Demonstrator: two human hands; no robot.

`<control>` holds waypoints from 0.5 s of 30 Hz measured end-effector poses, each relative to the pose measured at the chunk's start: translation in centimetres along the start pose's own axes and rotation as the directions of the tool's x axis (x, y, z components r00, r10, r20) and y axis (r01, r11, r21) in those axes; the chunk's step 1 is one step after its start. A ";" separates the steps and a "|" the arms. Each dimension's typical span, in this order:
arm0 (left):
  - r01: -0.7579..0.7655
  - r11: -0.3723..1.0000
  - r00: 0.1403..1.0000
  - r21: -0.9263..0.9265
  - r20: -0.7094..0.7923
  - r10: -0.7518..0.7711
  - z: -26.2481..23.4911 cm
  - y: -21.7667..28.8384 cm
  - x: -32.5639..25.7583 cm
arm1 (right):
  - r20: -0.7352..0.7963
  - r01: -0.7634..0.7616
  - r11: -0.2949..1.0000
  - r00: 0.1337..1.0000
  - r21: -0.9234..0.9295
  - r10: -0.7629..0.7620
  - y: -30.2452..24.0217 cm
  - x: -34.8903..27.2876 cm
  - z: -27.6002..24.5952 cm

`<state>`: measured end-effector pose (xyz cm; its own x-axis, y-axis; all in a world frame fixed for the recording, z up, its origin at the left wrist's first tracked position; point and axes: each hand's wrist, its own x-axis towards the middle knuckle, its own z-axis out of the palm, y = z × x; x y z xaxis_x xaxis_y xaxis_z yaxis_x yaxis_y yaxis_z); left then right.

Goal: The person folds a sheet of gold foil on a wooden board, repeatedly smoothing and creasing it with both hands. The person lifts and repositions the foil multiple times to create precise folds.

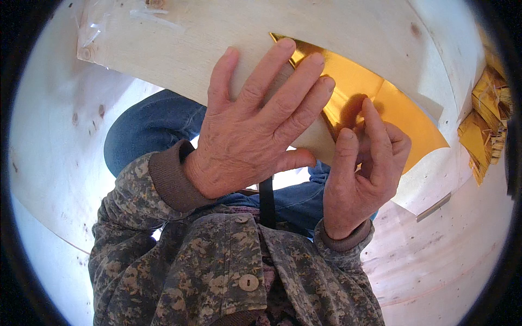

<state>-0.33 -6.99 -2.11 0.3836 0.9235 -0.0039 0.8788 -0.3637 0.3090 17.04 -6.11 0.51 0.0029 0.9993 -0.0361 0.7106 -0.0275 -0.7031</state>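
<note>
My left hand [255, 117] lies palm down with its fingers spread. It presses on a pale wooden board [179, 49], and its fingertips reach over the left edge of a shiny gold sheet [405, 108]. This sheet lies on the board, pointed at its far left corner. At the sheet's near left edge, my right hand [370, 157] is turned partly palm up, with thumb and fingers curled together. The right fingertips are close to the gold surface, where dark reflections of them show. Whatever sits between them is hidden.
A stack of gold sheets with ragged edges [486, 117] stands at the far right. Under the board are my knees in blue jeans [152, 125]. Clear plastic film [93, 33] catches light at the board's far left corner. Pale plywood [60, 141] surrounds me.
</note>
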 end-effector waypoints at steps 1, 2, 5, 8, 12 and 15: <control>-0.007 1.000 1.000 0.003 -0.004 0.007 0.0 0.0 0.0 | -0.003 0.011 1.000 1.000 -0.007 -0.011 0.1 0.0 0.0; -0.001 1.000 1.000 -0.002 -0.007 0.001 0.1 0.0 0.0 | 0.005 -0.014 1.000 1.000 0.001 0.014 0.0 -0.1 -0.1; 0.012 1.000 1.000 -0.013 -0.004 -0.012 0.0 0.1 0.0 | 0.004 -0.059 0.998 0.998 0.027 0.059 -0.2 -0.2 -0.1; 0.015 1.000 1.000 -0.010 0.021 -0.015 -0.3 0.1 0.1 | 0.002 -0.057 0.998 0.998 -0.002 0.057 -0.4 0.0 0.0; 0.017 0.999 1.000 -0.048 0.026 -0.016 -0.5 0.1 0.1 | 0.023 -0.068 0.998 0.997 0.005 0.068 -0.6 0.0 -0.1; 0.000 0.999 0.999 -0.041 0.050 0.003 -0.6 0.0 0.1 | 0.021 -0.064 0.998 0.998 0.016 0.064 -0.5 -0.1 -0.1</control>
<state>-0.51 -6.83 -1.55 0.3995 0.9154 -0.0503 0.8661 -0.3588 0.3481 16.74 -6.21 0.89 0.0334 0.9948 -0.0964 0.6978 -0.0923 -0.7103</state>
